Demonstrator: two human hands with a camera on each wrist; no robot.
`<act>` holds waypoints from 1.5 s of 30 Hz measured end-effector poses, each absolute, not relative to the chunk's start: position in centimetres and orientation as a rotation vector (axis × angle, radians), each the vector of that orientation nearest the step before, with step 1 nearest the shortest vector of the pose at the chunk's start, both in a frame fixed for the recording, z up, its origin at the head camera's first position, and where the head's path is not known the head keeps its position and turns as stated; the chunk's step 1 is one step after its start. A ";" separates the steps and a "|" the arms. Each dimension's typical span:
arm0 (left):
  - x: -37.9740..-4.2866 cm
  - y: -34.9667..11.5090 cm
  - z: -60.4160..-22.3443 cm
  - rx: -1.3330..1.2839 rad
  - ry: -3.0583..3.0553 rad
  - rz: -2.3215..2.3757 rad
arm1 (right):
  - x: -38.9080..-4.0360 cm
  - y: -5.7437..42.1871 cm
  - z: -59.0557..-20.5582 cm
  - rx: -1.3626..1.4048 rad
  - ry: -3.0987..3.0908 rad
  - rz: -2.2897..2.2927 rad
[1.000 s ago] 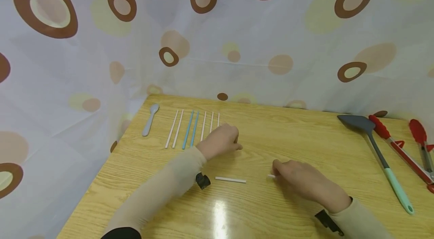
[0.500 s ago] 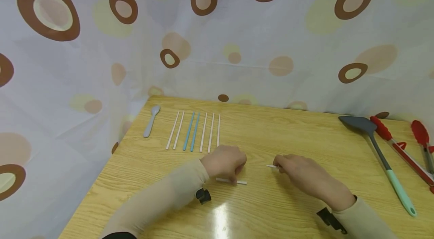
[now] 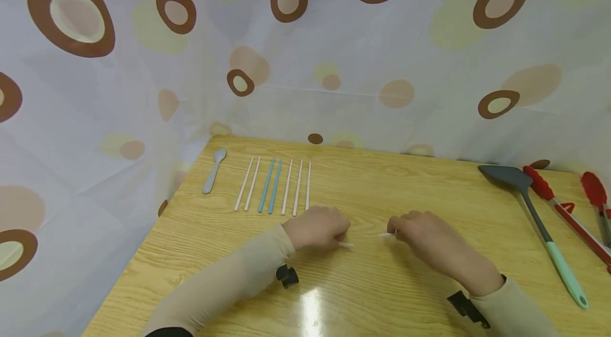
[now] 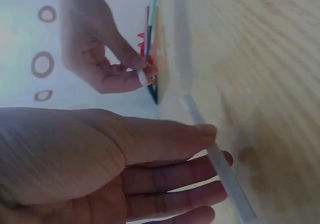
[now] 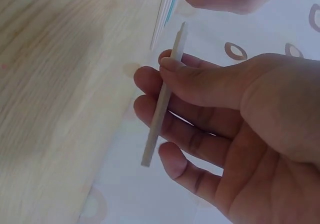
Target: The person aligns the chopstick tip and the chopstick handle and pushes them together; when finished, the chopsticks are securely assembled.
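Observation:
My left hand [image 3: 317, 226] pinches a short white stick [image 4: 230, 179] between thumb and fingers, close over the wooden table [image 3: 372, 294]. In the left wrist view the stick slants past the fingertips, both ends showing. My right hand [image 3: 431, 241] pinches a second short white stick [image 5: 159, 114], which has a narrower tip at its far end. The two hands face each other with a small gap between them. Just beyond the left hand, white chopsticks [image 3: 287, 188] and blue chopsticks [image 3: 266, 188] lie side by side in a row.
A grey spoon [image 3: 212, 175] lies at the far left, beside the chopsticks. To the right are a dark turner [image 3: 508, 175] with a mint handle, red tongs [image 3: 577, 225] and a second red pair of tongs [image 3: 594, 191]. A patterned curtain [image 3: 353, 61] hangs behind the table.
My left hand has come back from the chopstick row and taken hold of the stick that lay on the table. The right hand, with its stick, has shifted slightly away from me.

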State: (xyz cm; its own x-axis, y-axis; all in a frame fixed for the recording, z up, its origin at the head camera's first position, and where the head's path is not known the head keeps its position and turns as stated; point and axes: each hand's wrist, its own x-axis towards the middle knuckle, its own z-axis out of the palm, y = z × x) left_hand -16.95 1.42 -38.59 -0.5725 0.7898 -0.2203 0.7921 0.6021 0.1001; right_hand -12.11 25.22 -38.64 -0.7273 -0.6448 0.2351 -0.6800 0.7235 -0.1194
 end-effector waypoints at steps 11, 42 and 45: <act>-19.6 1.1 -35.4 1.460 2.945 0.407 | -14.0 25.4 -36.2 0.968 -2.607 0.179; -19.3 1.9 -34.3 1.556 3.154 0.340 | -14.5 24.6 -33.9 0.806 -2.424 0.205; -19.1 2.0 -34.1 1.590 3.183 0.182 | -14.3 24.4 -33.8 0.776 -2.430 0.175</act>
